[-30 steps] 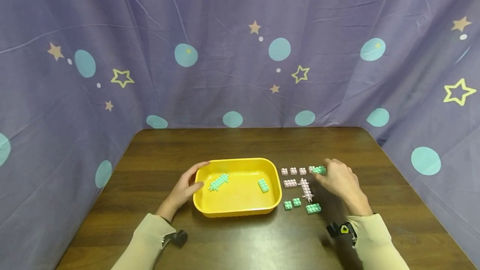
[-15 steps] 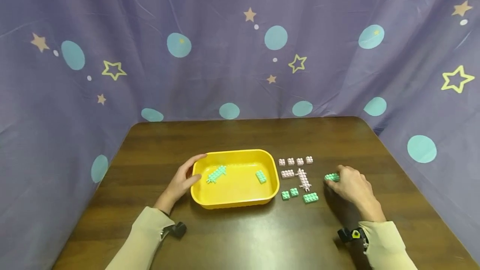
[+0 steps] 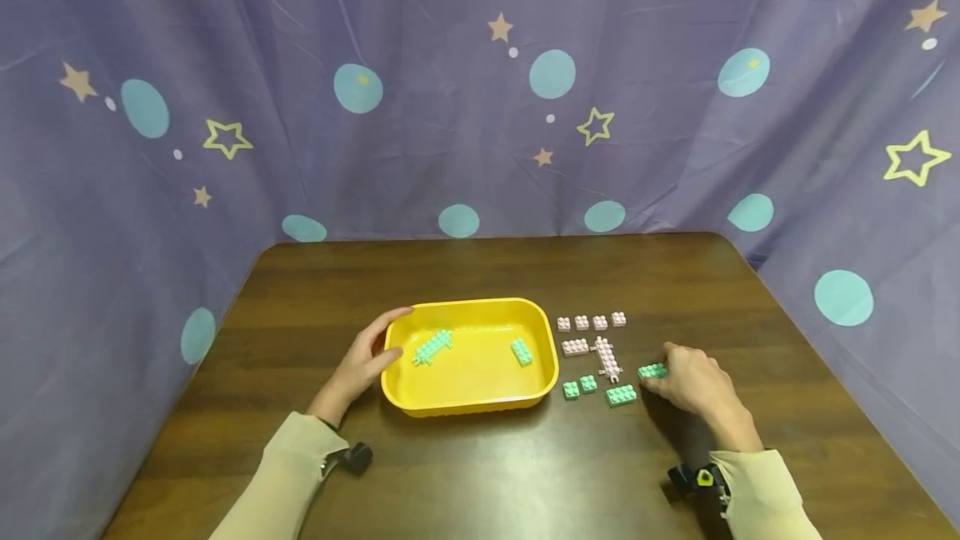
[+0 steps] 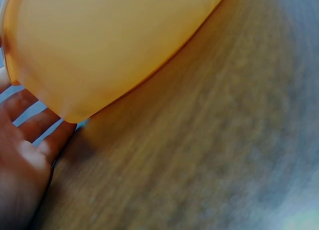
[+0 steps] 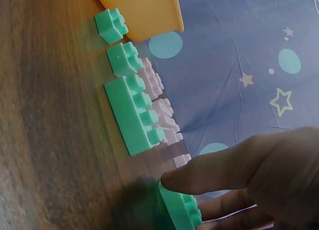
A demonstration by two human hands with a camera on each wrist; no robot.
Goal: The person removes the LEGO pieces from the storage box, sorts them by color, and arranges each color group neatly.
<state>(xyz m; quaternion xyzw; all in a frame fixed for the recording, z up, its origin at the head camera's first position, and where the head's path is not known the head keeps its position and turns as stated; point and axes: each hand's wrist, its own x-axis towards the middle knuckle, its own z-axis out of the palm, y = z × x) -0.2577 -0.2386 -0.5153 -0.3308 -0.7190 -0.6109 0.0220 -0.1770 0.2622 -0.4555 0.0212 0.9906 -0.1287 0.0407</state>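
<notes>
My right hand [image 3: 697, 384] pinches a mint-green toy building brick [image 3: 652, 371] close over the table, right of the other bricks. In the right wrist view my thumb lies at the end of that brick [image 5: 178, 207], its studs facing the fingers. My left hand [image 3: 365, 362] holds the left end of a yellow plastic tray [image 3: 468, 408], thumb over the rim. From the left wrist view, several fingers lie along the outside of the tray wall [image 4: 114, 55]. Inside the tray sit a long green piece with side pegs [image 3: 432, 347] and a green studded brick [image 3: 522, 352].
Right of the tray, small pink bricks [image 3: 581, 323] stand in a row. Below them are a longer pink brick [image 3: 575, 347] and a pegged pink piece [image 3: 607, 359]. Nearer lie two small green bricks [image 3: 588, 384] and a larger one [image 3: 621, 395]. A patterned purple curtain [image 3: 480, 173] hangs behind the table.
My right hand has drawn the green brick away from the pink row, first rightward, then nearer and slightly left. The left hand stays on the tray. The head view tilted down slightly.
</notes>
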